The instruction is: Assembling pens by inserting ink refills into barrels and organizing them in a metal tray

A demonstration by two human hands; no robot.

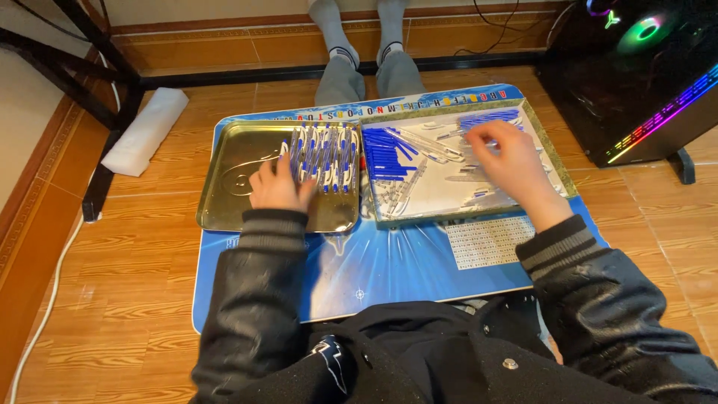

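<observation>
**Currently: pens being handled across two trays**

Presently, the left hand (278, 187) is resting in the metal tray (232, 168), its fingers (288, 161) lying loosely together against a neat row of assembled pens (325, 158), holding none. The right hand (512, 164) is hovering over the green-rimmed tray (557, 161), fingers curling toward loose pen parts (419, 168); whether they are pinching a piece cannot be told. Both trays are sitting side by side on the blue bench (389, 262). In my judgement, steadying the row while taking one piece at a time is advisable. The pens are showing clear barrels with blue caps, lying parallel and touching.
</observation>
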